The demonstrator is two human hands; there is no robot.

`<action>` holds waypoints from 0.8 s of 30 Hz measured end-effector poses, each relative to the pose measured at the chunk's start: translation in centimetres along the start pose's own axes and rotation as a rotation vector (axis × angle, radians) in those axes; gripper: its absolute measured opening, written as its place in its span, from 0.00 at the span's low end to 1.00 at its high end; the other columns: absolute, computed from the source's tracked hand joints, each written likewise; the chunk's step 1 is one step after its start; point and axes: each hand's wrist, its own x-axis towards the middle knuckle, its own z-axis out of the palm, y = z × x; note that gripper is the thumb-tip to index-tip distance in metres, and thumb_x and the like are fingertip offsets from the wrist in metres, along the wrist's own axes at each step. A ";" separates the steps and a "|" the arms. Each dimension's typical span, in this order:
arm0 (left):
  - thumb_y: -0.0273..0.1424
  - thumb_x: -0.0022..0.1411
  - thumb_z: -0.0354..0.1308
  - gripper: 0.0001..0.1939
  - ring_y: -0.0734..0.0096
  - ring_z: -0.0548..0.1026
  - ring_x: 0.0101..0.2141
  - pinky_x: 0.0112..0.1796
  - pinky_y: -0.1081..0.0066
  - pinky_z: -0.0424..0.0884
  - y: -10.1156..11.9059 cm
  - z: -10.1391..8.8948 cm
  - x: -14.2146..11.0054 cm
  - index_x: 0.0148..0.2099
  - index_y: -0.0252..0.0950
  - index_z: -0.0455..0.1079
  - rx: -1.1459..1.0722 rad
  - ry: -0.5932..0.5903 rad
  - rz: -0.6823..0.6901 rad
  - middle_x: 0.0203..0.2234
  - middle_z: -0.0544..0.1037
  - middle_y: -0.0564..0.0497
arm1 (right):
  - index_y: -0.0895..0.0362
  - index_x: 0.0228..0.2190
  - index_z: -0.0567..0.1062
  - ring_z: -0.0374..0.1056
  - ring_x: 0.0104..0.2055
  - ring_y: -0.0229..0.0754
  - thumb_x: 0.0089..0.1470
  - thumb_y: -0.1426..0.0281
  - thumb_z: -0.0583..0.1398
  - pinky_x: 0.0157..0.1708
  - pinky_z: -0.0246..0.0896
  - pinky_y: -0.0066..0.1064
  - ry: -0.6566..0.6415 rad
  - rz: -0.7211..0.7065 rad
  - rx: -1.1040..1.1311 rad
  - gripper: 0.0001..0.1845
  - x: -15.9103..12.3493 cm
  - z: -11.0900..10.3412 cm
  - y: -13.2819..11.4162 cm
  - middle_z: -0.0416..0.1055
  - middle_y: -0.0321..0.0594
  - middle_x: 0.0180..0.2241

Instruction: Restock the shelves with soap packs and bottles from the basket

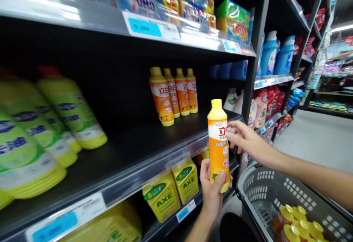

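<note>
Turned label-outward for viewing, the orange dish soap bottle is held upright before the shelf by the wrapped fingers of the left hand, the spread fingers of the right hand being set against its side.

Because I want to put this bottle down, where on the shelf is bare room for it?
The black shelf is bare between the green-and-yellow bottles and the four orange bottles, and also along the front edge before those four. Crowded: the green-and-yellow bottles stand tight together, and yellow-capped bottles fill the basket's bottom.
</note>
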 end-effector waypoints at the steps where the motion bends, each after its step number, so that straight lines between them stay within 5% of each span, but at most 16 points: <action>1: 0.46 0.52 0.71 0.29 0.74 0.73 0.21 0.23 0.75 0.68 0.5 0.0 0.2 0.45 0.42 0.58 0.032 0.035 0.016 0.28 0.74 0.57 | 0.54 0.49 0.70 0.70 0.30 0.37 0.53 0.52 0.66 0.25 0.67 0.27 -0.031 -0.005 -0.003 0.27 0.1 0.6 0.2 0.74 0.39 0.39; 4: 0.46 0.52 0.72 0.28 0.73 0.74 0.24 0.26 0.74 0.72 2.2 -0.3 0.7 0.45 0.40 0.62 0.193 0.153 0.124 0.31 0.75 0.54 | 0.52 0.49 0.70 0.74 0.34 0.39 0.50 0.57 0.69 0.31 0.74 0.32 -0.074 -0.011 0.051 0.28 1.0 2.4 -0.1 0.75 0.42 0.47; 8: 0.45 0.51 0.72 0.27 0.65 0.78 0.34 0.37 0.70 0.76 5.1 -1.0 1.1 0.46 0.36 0.68 0.439 0.221 0.273 0.35 0.78 0.49 | 0.54 0.45 0.71 0.77 0.40 0.45 0.47 0.59 0.72 0.37 0.77 0.36 -0.134 -0.030 0.222 0.26 3.1 4.4 -2.3 0.77 0.42 0.45; 11: 0.45 0.56 0.69 0.32 0.60 0.80 0.44 0.44 0.67 0.77 6.7 -1.2 1.1 0.57 0.38 0.66 0.425 0.245 0.326 0.47 0.78 0.42 | 0.56 0.41 0.73 0.77 0.38 0.44 0.49 0.64 0.71 0.32 0.77 0.33 -0.171 -0.019 0.259 0.20 4.8 5.4 -4.9 0.79 0.42 0.42; 15: 0.42 0.63 0.64 0.33 0.55 0.68 0.63 0.54 0.64 0.74 7.4 -1.2 1.0 0.66 0.43 0.59 0.318 0.292 0.555 0.65 0.64 0.39 | 0.57 0.41 0.73 0.77 0.35 0.43 0.57 0.69 0.66 0.22 0.72 0.27 -0.061 -0.015 0.253 0.11 7.9 6.0 -7.8 0.79 0.43 0.41; 19: 0.40 0.67 0.60 0.24 0.54 0.69 0.61 0.52 0.61 0.76 7.3 -0.9 0.7 0.62 0.44 0.64 0.332 0.288 0.632 0.64 0.65 0.40 | 0.58 0.43 0.72 0.77 0.37 0.43 0.60 0.69 0.64 0.23 0.72 0.28 0.087 -0.090 0.169 0.10 12.5 6.2 -8.4 0.79 0.45 0.44; 24: 0.40 0.66 0.61 0.21 0.53 0.73 0.55 0.48 0.61 0.78 6.7 -0.9 0.2 0.59 0.42 0.69 0.321 0.280 0.699 0.57 0.69 0.39 | 0.56 0.46 0.70 0.77 0.46 0.48 0.55 0.66 0.67 0.43 0.76 0.39 0.212 -0.200 -0.065 0.19 18.9 7.2 -5.5 0.78 0.45 0.47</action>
